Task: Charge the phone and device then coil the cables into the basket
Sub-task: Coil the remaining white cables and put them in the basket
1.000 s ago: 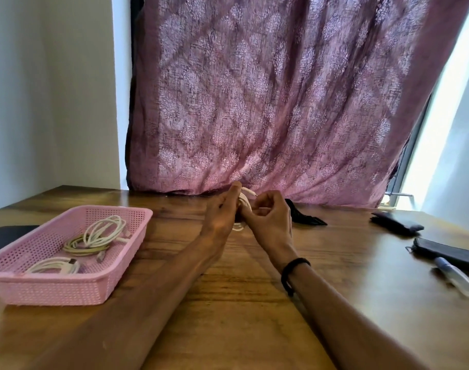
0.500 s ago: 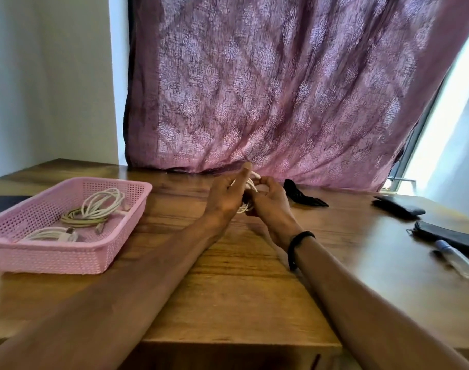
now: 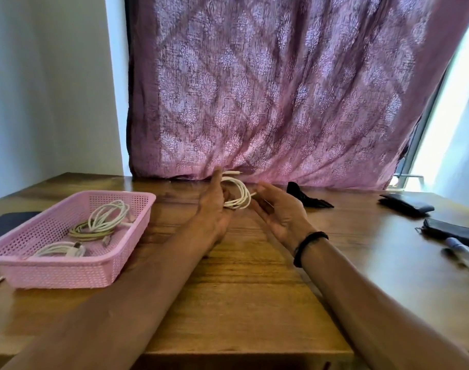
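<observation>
A white cable (image 3: 240, 194) is wound into a small coil at the far middle of the wooden table (image 3: 244, 276). My left hand (image 3: 214, 206) holds the coil, fingers around its left side. Just right of the coil my right hand (image 3: 280, 212) is open, palm turned toward it, touching nothing; a black band circles its wrist. A pink plastic basket (image 3: 65, 271) stands at the left with two coiled white cables (image 3: 105, 220) inside.
A black cloth piece (image 3: 305, 197) lies behind my right hand. Two dark pouches (image 3: 405, 205) and a pen (image 3: 465, 253) lie at the right edge. A dark flat object (image 3: 6, 225) sits behind the basket. A pink curtain (image 3: 281, 89) hangs at the table's back.
My right hand has let go of the coil and drawn away to the right, opening. The left hand keeps the coil. The camera has tilted a little.
</observation>
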The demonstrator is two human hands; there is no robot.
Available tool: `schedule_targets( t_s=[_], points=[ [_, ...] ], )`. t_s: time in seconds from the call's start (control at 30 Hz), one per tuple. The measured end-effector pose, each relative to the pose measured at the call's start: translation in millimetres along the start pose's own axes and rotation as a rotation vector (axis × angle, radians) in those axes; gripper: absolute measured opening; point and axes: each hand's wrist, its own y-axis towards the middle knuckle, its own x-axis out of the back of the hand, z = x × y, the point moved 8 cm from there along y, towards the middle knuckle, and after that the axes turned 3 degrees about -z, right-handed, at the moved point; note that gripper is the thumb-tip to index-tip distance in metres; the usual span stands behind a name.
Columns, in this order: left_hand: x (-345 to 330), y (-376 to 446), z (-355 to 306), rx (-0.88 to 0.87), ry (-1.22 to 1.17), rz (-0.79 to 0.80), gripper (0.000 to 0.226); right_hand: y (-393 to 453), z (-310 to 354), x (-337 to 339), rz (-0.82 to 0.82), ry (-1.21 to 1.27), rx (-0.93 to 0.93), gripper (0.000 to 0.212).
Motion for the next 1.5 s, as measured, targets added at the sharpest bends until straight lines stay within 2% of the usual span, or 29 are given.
schedule_targets(
  t_s=[0.07,0.17,0.23,0.3,0.4,0.47,0.53,0.67,0.73,0.83,0.97,1.07,1.13,1.23,1.33,1.4,1.5],
  points=[
    [8.5,2.4,2.5,0.034,-0.054,-0.059,0.034,-0.5,1.7,13.6,-0.163,-0.019,0.058,0.019],
    [21.4,6.7,-0.2,0.021,-0.081,-0.19,0.036,-6.4,12.8,12.6,-0.178,-0.06,0.174,0.014],
    [31.6,10.0,-1.5,0.009,-0.058,-0.269,0.043,-14.1,31.0,0.1,-0.084,-0.269,0.383,0.026],
    [41.3,11.1,-4.9,-0.003,0.008,-0.313,0.05,-27.8,42.0,-24.7,0.066,-0.623,0.595,0.034],
    [56.3,13.8,-11.9,-0.09,0.111,-0.362,0.056,-48.1,29.5,-54.6,0.262,-0.943,0.73,0.026],
    [55.0,16.6,-15.0,-0.158,0.147,-0.293,0.052,-57.5,15.1,-67.0,0.345,-1.056,0.81,0.017],
    [43.3,14.9,-12.2,-0.169,0.149,-0.172,0.047,-59.6,8.6,-67.7,0.334,-1.083,0.867,0.012],
    [21.9,1.5,-13.8,-0.174,0.186,-0.145,0.049,-45.3,19.6,-50.2,0.179,-1.013,0.797,0.012],
    [20.4,0.0,-16.5,-0.227,0.192,-0.145,0.059,-39.7,16.9,-45.9,0.155,-1.059,0.776,0.009],
    [19.9,-1.0,-20.7,-0.341,0.236,-0.094,0.052,-34.7,9.8,-42.6,0.093,-1.06,0.735,0.008],
    [7.0,-12.0,-21.6,-0.48,0.353,-0.023,0.064,-32.0,14.1,-28.4,-0.079,-1.0,0.639,0.033],
    [0.9,-15.7,-20.8,-0.468,0.391,-0.004,0.064,-26.4,15.1,-19.8,-0.078,-0.976,0.534,0.047],
    [-0.9,-15.4,-19.2,-0.438,0.409,0.005,0.064,-25.5,17.7,-20.1,-0.054,-1.025,0.541,0.05],
    [-7.1,-17.5,-12.3,-0.419,0.409,0.085,0.056,-28.7,11.5,-28.8,0.045,-1.09,0.565,0.043],
    [-20.4,-23.1,-4.5,-0.456,0.48,0.184,0.052,-29.0,10.6,-31.8,0.067,-1.079,0.625,0.017],
    [-20.1,-20.8,-6.3,-0.494,0.51,0.136,0.05,-30.6,14.6,-33.9,0.066,-1.095,0.653,0.009],
    [-10.5,-13.2,-9.6,-0.492,0.47,0.061,0.05,-30.7,16.2,-31.7,0.066,-1.072,0.582,0.009]
  ],
)
